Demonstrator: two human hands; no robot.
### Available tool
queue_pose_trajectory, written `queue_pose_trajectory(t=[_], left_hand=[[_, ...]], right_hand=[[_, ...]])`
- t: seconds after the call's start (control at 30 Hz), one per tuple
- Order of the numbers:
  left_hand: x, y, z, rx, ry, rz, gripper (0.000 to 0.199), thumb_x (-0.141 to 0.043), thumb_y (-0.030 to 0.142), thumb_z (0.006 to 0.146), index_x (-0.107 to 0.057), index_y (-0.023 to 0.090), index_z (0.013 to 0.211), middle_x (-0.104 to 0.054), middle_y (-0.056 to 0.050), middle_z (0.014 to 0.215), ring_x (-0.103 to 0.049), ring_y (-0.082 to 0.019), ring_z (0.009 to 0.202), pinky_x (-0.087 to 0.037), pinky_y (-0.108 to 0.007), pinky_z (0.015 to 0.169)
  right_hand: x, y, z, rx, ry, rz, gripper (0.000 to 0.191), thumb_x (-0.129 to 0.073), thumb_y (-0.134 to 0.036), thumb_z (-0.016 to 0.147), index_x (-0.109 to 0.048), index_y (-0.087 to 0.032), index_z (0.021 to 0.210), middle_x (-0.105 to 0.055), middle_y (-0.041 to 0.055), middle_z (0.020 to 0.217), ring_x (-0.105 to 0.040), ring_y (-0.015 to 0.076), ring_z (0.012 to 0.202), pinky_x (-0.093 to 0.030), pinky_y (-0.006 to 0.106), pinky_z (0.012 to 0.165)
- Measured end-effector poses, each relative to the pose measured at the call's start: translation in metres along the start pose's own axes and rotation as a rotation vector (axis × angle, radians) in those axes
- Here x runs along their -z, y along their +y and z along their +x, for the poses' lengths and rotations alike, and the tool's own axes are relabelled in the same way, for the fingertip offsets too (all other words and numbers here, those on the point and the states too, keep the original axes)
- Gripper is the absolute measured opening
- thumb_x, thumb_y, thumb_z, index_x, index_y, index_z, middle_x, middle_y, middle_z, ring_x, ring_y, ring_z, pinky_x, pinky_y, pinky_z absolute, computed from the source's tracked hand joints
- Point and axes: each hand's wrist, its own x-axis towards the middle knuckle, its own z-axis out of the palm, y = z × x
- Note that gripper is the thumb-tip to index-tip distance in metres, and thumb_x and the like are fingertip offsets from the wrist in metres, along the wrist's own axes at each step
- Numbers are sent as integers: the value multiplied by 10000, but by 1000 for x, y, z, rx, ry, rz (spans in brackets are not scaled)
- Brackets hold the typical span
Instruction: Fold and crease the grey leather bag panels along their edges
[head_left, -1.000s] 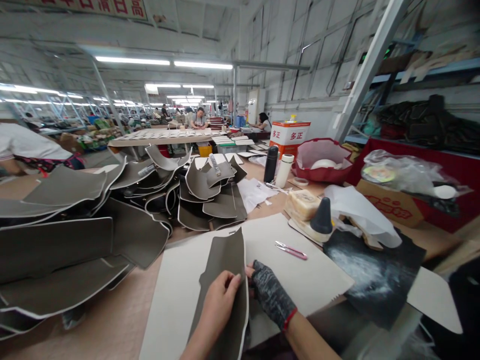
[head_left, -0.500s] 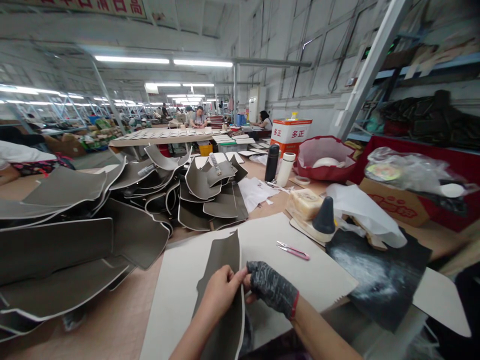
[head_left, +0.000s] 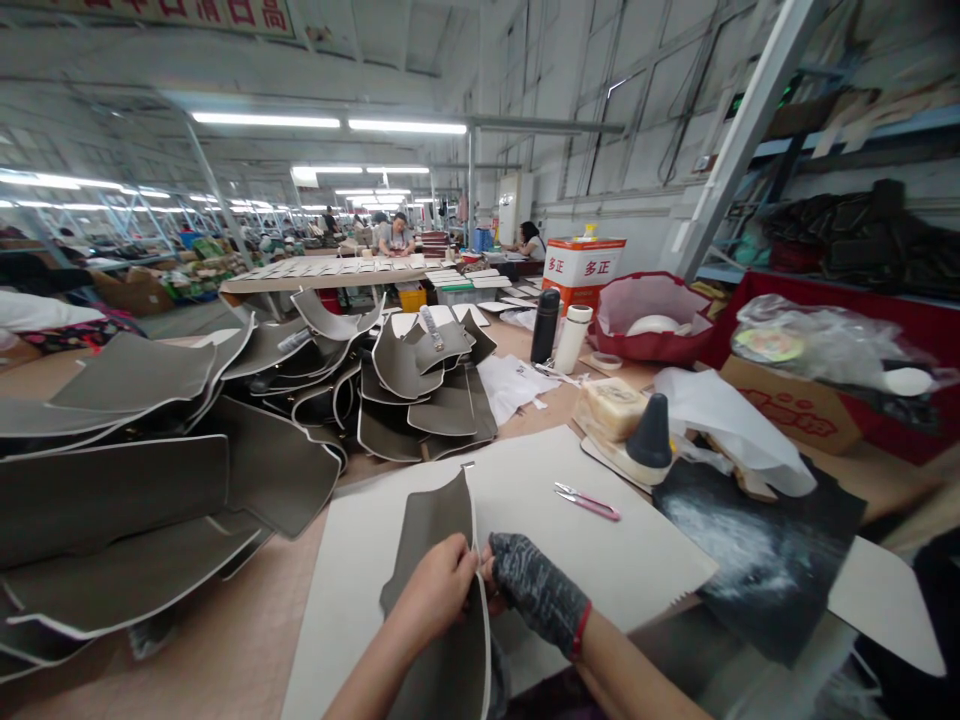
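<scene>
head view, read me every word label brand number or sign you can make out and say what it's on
"多正": twice on the white and orange tin.
"日高": end of the red lettering on the banner; the rest is cut off or unclear.
Red lettering on the cardboard box: too blurred to read.
Any other marks: too small or blurred.

I count one left hand and one right hand between them wearing one glove. There's one held panel; the heaped panels overlap too much to number. One pair of snips, one dark cone, one black bottle, one white bottle — two bottles altogether.
</scene>
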Motion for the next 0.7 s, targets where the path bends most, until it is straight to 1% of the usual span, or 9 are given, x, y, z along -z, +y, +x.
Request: queue_pose_trajectory(t=[0.07, 0.13, 0.2, 0.27, 0.4, 0.47, 0.57, 0.63, 0.7], left_hand=[[-2, -1, -1, -8, 14, -36, 203, -375, 327, 766, -361, 228, 589, -427, 58, 481, -470, -127, 406, -355, -207, 356], [-2, -4, -4, -21, 48, -72, 216, -356, 344, 774, -336, 234, 590, -411, 68, 454, -448, -120, 384, -357, -210, 359], [1, -5, -10, -37, 104, -102, 232, -347, 368, 782, -318, 237, 593, -400, 74, 443, -436, -115, 382, -356, -211, 372], [7, -5, -17, -44, 158, -130, 247, -340, 396, 786, -308, 240, 597, -393, 76, 449, -440, -117, 394, -361, -213, 382], [18, 5, -30, -70, 201, -168, 267, -365, 411, 780, -311, 237, 585, -387, 76, 466, -453, -118, 404, -370, -221, 400], [18, 10, -33, -122, 247, -108, 267, -398, 379, 771, -329, 230, 561, -390, 71, 471, -452, -116, 422, -353, -219, 423], [13, 15, -34, -161, 338, -23, 261, -417, 331, 761, -339, 225, 535, -408, 60, 467, -446, -118, 452, -327, -221, 450], [10, 17, -34, -133, 347, -49, 258, -408, 325, 763, -337, 229, 535, -420, 58, 447, -449, -122, 443, -329, -226, 452], [8, 19, -35, -110, 321, -104, 262, -397, 336, 770, -337, 233, 538, -438, 55, 429, -464, -127, 429, -343, -232, 455]], right_hand=[[-3, -3, -1, -2, 25, -28, 248, -579, -385, 584, -425, -190, 575, -516, -38, 521, -537, 109, 487, -460, 236, 486], [-3, -4, 0, -16, 47, -66, 175, -539, -322, 611, -435, -185, 579, -525, -38, 509, -534, 105, 466, -458, 232, 475], [2, -6, 1, -41, 73, -116, 90, -489, -247, 624, -454, -175, 583, -531, -30, 474, -535, 111, 435, -450, 234, 456], [11, -8, 3, -55, 115, -177, 61, -455, -196, 621, -451, -171, 565, -517, -24, 427, -523, 118, 399, -429, 231, 426], [21, -17, -1, 19, 195, -260, 36, -470, -182, 615, -451, -170, 587, -479, -49, 450, -494, 103, 417, -409, 213, 424], [14, -22, -9, 52, 164, -255, 80, -495, -239, 642, -490, -161, 658, -519, -34, 544, -526, 114, 496, -437, 225, 460], [-8, -28, -28, 119, 80, -228, 257, -524, -372, 700, -543, -148, 823, -591, 16, 713, -566, 146, 612, -473, 265, 541], [-22, -30, -43, 222, 33, -216, 302, -523, -406, 730, -558, -147, 881, -607, 36, 768, -572, 160, 684, -475, 282, 638], [-28, -30, -53, 297, 1, -229, 285, -485, -420, 764, -573, -166, 857, -613, 42, 780, -570, 171, 748, -461, 278, 712]])
